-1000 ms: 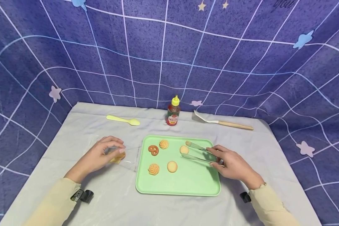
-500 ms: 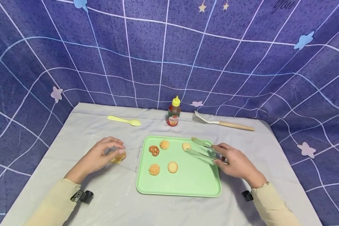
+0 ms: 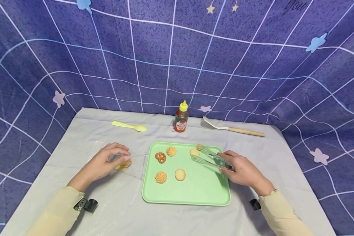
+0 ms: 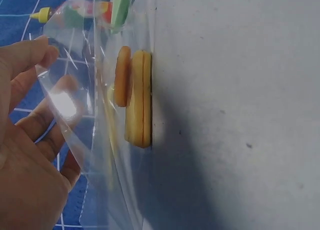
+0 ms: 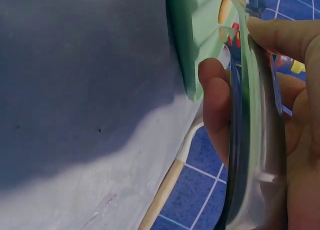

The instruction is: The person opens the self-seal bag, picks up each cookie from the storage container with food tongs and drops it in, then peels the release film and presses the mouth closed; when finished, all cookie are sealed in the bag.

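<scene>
A pale cloth-covered tabletop (image 3: 121,203) fills the lower part of the head view, backed by a blue gridded curtain (image 3: 153,49). The right hand (image 3: 244,168) holds metal tongs (image 5: 270,140) in its grip, over the right side of a green tray (image 3: 191,193). The left hand (image 3: 106,159), at the left of the frame, pinches an edge of a clear bag (image 4: 100,135). Only the left wrist view shows that pinch well, with two biscuits (image 4: 137,100) edge-on, apparently within the bag; the head view half hides them under the hand. The tongs' long axis slants towards the upper left of the head frame, tips apart near a round cookie (image 3: 194,152); whether they touch it I cannot tell. Farther out lie a yellow spoon (image 3: 129,126) at upper left, a sauce bottle (image 3: 181,121) standing near centre and a spatula (image 3: 245,131) to its right
</scene>
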A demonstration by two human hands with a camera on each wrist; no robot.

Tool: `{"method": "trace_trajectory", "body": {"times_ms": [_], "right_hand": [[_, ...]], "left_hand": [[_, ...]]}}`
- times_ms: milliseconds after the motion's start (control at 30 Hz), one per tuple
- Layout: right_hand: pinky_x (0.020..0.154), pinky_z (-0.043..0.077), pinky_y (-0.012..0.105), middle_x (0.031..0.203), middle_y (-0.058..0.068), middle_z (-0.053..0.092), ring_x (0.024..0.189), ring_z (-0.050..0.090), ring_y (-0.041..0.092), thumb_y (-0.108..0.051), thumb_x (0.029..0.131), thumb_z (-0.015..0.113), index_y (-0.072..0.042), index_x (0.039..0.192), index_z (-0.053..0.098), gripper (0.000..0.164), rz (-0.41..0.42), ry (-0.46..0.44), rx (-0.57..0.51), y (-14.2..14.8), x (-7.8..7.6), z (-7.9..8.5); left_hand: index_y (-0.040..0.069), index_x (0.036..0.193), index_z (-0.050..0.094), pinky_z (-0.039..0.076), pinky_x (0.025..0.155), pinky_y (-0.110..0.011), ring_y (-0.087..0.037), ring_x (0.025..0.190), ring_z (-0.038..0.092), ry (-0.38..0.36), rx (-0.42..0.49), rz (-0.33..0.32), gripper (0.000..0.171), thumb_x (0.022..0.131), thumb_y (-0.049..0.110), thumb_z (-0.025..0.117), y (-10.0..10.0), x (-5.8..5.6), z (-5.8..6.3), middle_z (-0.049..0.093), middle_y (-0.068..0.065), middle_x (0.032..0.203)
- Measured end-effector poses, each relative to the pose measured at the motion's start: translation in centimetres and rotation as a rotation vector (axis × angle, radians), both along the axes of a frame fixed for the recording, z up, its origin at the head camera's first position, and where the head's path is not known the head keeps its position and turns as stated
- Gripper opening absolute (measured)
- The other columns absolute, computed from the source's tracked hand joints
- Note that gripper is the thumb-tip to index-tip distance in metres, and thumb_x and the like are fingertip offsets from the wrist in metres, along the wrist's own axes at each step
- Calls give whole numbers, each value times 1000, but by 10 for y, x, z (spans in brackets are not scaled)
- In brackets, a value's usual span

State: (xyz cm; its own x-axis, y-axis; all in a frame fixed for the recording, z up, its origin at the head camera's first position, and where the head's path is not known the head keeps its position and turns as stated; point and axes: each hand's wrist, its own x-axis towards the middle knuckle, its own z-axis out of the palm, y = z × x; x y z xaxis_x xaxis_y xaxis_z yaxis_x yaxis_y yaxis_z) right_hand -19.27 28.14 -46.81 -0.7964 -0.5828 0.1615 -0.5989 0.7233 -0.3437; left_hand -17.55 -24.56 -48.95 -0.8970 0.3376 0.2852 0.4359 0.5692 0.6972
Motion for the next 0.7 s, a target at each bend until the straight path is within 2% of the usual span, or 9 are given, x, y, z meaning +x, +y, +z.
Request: {"method": "trace_trajectory", "body": {"times_ms": [100,267,533,700], "right_hand": [[78,54,41,130,10,62,76,59,5,-24,94,74,-4,139,61,51,-3,2,17,-2,0,-1],[86,54,46,131,12,61,88,64,15,-24,95,73,-4,139,61,50,1,-1,46,-4,-2,0],[73,53,38,131,10,60,69,54,0,-25,94,74,-5,140,60,52,1,-15,60,-6,-2,4],[82,54,44,131,11,61,84,62,11,-25,95,73,-5,140,60,51,7,3,65,-6,-1,2]], "left_hand": [[14,107,77,38,101,-33,-21,117,53,-4,-4,8,12,97,19,73,0,1,0,64,3,119],[14,106,77,37,101,-28,-21,116,54,17,-6,-5,11,97,16,72,-2,1,-3,64,3,118],[13,107,77,38,101,-26,-21,115,55,37,-11,-20,11,96,13,73,-2,0,-4,64,3,118],[17,108,77,37,102,-24,-21,115,54,29,-3,-23,13,96,12,73,-2,-1,-3,64,2,119]]}}
